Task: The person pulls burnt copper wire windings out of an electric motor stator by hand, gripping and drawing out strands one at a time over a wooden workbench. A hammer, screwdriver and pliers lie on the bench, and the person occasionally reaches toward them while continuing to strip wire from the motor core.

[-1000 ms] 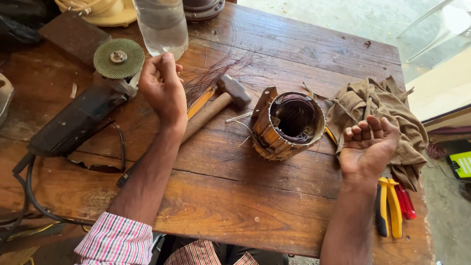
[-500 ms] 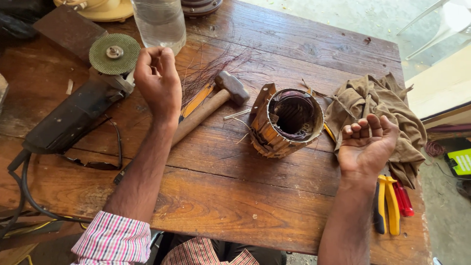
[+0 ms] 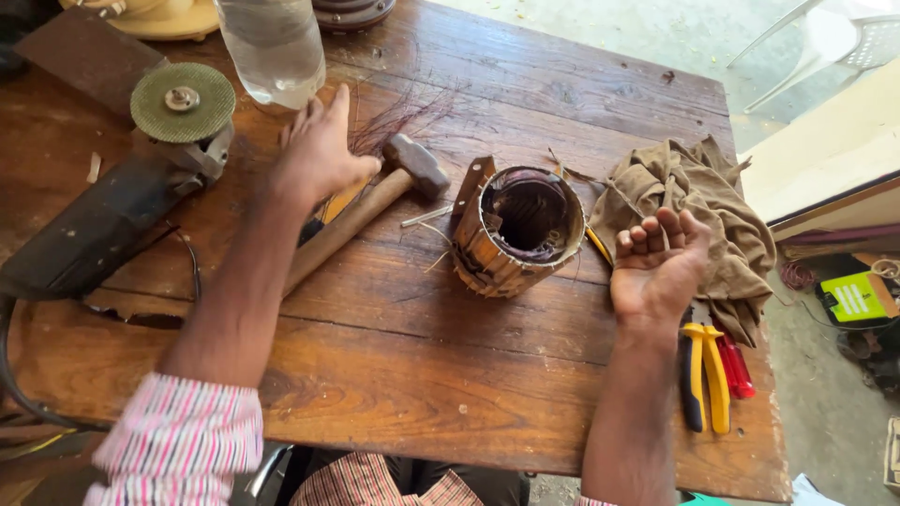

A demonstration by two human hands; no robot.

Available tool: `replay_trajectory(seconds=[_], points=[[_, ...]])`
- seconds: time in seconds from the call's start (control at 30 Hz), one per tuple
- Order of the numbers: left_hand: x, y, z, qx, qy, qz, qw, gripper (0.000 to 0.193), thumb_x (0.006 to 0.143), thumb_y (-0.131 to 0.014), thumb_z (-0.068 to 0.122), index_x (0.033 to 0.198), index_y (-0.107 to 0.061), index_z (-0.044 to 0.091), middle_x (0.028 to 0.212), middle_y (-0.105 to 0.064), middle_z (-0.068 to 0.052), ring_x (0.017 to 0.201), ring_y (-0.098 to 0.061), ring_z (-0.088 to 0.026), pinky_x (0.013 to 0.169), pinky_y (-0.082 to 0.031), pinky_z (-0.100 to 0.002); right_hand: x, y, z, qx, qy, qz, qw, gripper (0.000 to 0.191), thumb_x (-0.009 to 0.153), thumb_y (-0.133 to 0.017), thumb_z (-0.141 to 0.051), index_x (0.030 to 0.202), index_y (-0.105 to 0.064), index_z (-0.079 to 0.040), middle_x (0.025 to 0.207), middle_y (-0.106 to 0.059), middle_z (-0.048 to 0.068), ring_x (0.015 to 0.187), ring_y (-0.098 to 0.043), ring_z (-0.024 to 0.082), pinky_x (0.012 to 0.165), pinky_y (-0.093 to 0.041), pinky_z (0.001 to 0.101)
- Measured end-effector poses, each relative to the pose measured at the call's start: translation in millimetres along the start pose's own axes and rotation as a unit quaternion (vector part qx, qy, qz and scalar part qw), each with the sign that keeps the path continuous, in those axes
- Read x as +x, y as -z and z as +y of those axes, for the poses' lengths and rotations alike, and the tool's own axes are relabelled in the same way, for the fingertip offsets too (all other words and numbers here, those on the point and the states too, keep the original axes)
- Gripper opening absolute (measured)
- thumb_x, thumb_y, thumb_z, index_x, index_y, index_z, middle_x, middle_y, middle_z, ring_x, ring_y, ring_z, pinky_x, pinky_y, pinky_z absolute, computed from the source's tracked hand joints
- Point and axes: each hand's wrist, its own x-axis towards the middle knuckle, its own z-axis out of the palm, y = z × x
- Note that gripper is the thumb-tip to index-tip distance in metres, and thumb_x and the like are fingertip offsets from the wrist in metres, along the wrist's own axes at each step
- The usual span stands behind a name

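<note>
My left hand [image 3: 319, 155] lies flat with fingers spread, palm down, just over the upper end of a wooden hammer handle [image 3: 342, 230]; its fingertips reach toward the base of a clear plastic bottle [image 3: 272, 47]. It holds nothing. The hammer's steel head [image 3: 417, 164] lies to its right. A cylindrical motor stator [image 3: 520, 234] with copper windings stands in the middle of the wooden table [image 3: 403, 375]. My right hand [image 3: 661, 262] rests palm up, fingers half curled and empty, right of the stator, against a brown cloth [image 3: 698, 192].
An angle grinder [image 3: 94, 225] with a green disc [image 3: 183, 101] lies at the left, its cable trailing off the table edge. Loose copper strands [image 3: 403, 108] lie behind the hammer. Yellow-and-blue pliers [image 3: 703, 379] and a red-handled tool [image 3: 736, 365] sit near the right edge.
My left hand has gone from a raised pinch beside the bottle to lying flat and spread over the hammer handle. My right hand has stayed palm up in place.
</note>
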Motion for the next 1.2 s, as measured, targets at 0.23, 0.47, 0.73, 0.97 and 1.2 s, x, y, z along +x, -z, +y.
replay_trajectory(seconds=[0.23,0.47,0.73,0.97,1.2], points=[[32.9,3.9,12.7,0.064,0.03,-0.045,0.996,0.131,0.067,-0.094,0.049,0.158,-0.016,-0.003,0.155,-0.037,-0.03,0.14,-0.042,-0.042,0.118,-0.031,-0.058,5.0,11.6,-6.2,0.01,0.002,0.003,1.0,0.024,0.097,-0.066,-0.03,0.089,-0.069,-0.007,0.075,-0.064,0.004,0.068,-0.059,0.016,0.065,-0.052,0.0317],[26.6,0.9,21.9,0.083,0.007,-0.056,0.995,0.079,0.076,-0.091,0.041,0.127,-0.052,-0.004,0.115,-0.064,-0.02,0.1,-0.064,-0.03,0.089,-0.059,-0.042,12.3,18.3,-7.4,0.024,-0.013,-0.003,1.0,0.026,0.095,-0.069,-0.031,0.089,-0.068,-0.006,0.076,-0.063,0.004,0.069,-0.059,0.017,0.066,-0.051,0.032],[21.1,1.3,37.5,0.099,0.014,-0.054,0.994,0.066,0.083,-0.088,0.027,0.13,-0.055,-0.006,0.11,-0.067,-0.021,0.095,-0.068,-0.031,0.086,-0.062,-0.04,11.2,22.3,-11.7,0.031,-0.013,-0.004,0.999,0.025,0.094,-0.069,-0.031,0.089,-0.068,-0.006,0.075,-0.063,0.004,0.068,-0.058,0.016,0.064,-0.051,0.032],[14.4,8.1,41.0,0.084,0.063,-0.068,0.992,0.05,0.088,-0.082,0.02,0.125,-0.061,-0.006,0.12,-0.068,-0.023,0.102,-0.07,-0.032,0.091,-0.063,-0.042,8.9,22.9,-15.5,0.027,-0.01,0.005,1.0,0.024,0.095,-0.069,-0.03,0.089,-0.067,-0.008,0.075,-0.064,0.004,0.067,-0.059,0.015,0.062,-0.052,0.0311],[8.1,14.0,29.8,0.095,0.068,-0.07,0.991,0.051,0.086,-0.083,0.024,0.13,-0.066,0.006,0.125,-0.069,-0.015,0.109,-0.066,-0.032,0.102,-0.051,-0.053,7.8,21.8,-16.6,0.027,-0.005,0.004,1.0,0.023,0.096,-0.069,-0.029,0.089,-0.068,-0.007,0.075,-0.064,0.004,0.067,-0.059,0.015,0.062,-0.052,0.031]])
